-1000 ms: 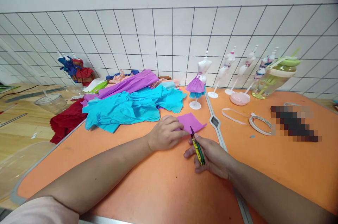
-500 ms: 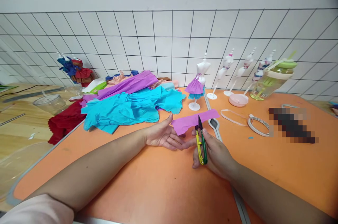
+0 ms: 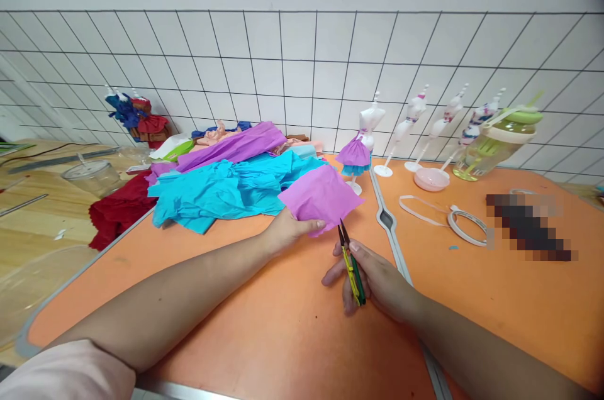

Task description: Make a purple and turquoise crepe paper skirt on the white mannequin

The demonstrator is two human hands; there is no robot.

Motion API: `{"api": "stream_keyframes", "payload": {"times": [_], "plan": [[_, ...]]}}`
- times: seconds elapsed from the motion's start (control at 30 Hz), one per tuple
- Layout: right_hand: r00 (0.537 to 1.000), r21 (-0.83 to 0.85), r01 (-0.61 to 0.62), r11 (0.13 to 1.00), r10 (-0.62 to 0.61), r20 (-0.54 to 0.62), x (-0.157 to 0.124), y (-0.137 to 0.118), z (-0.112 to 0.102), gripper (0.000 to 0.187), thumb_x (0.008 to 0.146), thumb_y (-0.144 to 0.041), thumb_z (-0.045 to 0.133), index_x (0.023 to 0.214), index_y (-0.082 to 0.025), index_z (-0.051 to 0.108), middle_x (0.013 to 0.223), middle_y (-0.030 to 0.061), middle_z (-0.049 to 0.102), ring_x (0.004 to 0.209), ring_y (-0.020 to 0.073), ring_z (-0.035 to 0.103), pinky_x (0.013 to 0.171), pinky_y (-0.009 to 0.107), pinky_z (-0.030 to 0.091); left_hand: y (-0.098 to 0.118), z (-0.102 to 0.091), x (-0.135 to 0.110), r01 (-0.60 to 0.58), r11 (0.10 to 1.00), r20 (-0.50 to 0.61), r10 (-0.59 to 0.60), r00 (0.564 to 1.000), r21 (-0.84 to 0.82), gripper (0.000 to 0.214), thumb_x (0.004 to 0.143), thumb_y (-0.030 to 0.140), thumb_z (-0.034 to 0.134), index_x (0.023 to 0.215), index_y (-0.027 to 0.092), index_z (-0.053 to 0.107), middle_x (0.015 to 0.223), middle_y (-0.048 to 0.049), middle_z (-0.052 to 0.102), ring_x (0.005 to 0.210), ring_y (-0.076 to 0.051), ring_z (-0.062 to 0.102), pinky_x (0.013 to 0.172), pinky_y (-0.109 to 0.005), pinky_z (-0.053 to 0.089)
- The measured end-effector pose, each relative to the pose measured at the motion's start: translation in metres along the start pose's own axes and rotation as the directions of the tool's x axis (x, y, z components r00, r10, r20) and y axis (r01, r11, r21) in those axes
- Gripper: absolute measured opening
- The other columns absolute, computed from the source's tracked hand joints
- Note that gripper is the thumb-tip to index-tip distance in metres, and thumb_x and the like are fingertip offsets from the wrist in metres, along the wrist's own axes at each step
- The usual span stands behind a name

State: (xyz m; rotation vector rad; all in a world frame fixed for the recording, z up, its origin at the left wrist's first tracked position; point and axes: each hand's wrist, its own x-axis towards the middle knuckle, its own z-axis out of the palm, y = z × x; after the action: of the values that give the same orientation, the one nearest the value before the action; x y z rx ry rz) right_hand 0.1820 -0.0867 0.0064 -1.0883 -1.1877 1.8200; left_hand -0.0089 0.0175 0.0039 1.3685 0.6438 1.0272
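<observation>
Here, at the centre of the frame, the left hand [image 3: 289, 229] has the purple piece [image 3: 325, 191] pinched, thumb laid over its lower edge, the sheet tilted up above the orange table [image 3: 236, 331]. And just right of centre, lower down, the right hand [image 3: 380, 277] grips the yellow-and-green snips [image 3: 353, 277] between thumb and fingers, blades upward and slightly parted. Their tips are right by the purple piece's lower edge; whether they touch, I can't tell! Behind the left hand, left of centre, sprawls the turquoise paper [image 3: 212, 195], with dark red paper [image 3: 116, 214] beside it towards the left. Just beyond the sheet, upper right of centre, stands a white mannequin [image 3: 372, 120] in a purple-and-turquoise skirt. Further right sits a pink bowl [image 3: 431, 180], near the green-lidded bottle [image 3: 500, 145].
</observation>
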Motion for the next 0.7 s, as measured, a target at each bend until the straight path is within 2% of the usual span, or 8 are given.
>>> {"api": "stream_keyframes", "payload": {"times": [0.13,0.3,0.43,0.53,0.7], "plan": [[1.0,-0.065,-0.018,0.998,0.018,-0.002,0.0,-0.001,-0.001,0.042,0.094,-0.06,0.03,0.107,-0.022,0.044,0.091,0.0077,0.073,0.046,0.0139,0.061,0.048,0.028,0.046,0.003,-0.001,-0.003,0.035,0.998,0.029,-0.036,0.999,0.047,0.068,0.064,0.031,0.082,0.124,0.016,0.053,0.113,-0.0104,0.065,0.103,-0.024,0.061,0.085,-0.034,0.05],[1.0,-0.066,0.007,0.998,-0.005,0.024,-0.001,-0.003,0.0,0.044,0.093,-0.061,0.03,0.104,-0.022,0.045,0.076,0.0017,0.069,0.04,0.011,0.053,0.048,0.03,0.05,0.008,0.002,-0.008,0.041,0.998,0.116,-0.045,0.992,0.037,0.06,0.064,0.031,0.082,0.116,0.013,0.057,0.102,-0.0103,0.068,0.095,-0.023,0.064,0.08,-0.033,0.051],[0.997,-0.093,0.074,0.993,-0.072,0.024,-0.001,-0.004,0.002,0.042,0.092,-0.062,0.035,0.1,-0.022,0.047,0.06,-0.0077,0.054,0.036,0.0072,0.039,0.052,0.032,0.055,0.01,0.005,-0.009,0.046,0.999,0.182,-0.046,0.982,0.006,0.054,0.064,0.035,0.081,0.108,0.012,0.061,0.092,-0.009,0.069,0.087,-0.022,0.066,0.077,-0.033,0.051],[0.992,-0.149,0.118,0.982,-0.122,-0.023,-0.001,-0.003,0.004,0.042,0.092,-0.063,0.036,0.097,-0.023,0.048,0.056,-0.0108,0.043,0.034,0.0053,0.033,0.052,0.03,0.056,0.012,0.007,-0.008,0.055,0.998,0.227,-0.055,0.972,0.006,0.057,0.064,0.04,0.081,0.109,0.012,0.061,0.093,-0.0093,0.069,0.088,-0.024,0.065,0.079,-0.035,0.05],[0.984,-0.208,0.139,0.968,-0.16,-0.084,-0.001,-0.001,0.006,0.043,0.093,-0.063,0.032,0.095,-0.023,0.047,0.054,-0.0113,0.038,0.033,0.0052,0.032,0.05,0.03,0.057,0.013,0.008,-0.008,0.006,0.995,0.153,-0.022,0.988,0.104,0.067,0.064,0.035,0.082,0.121,0.014,0.055,0.107,-0.01,0.066,0.1,-0.024,0.062,0.085,-0.035,0.049]]}}
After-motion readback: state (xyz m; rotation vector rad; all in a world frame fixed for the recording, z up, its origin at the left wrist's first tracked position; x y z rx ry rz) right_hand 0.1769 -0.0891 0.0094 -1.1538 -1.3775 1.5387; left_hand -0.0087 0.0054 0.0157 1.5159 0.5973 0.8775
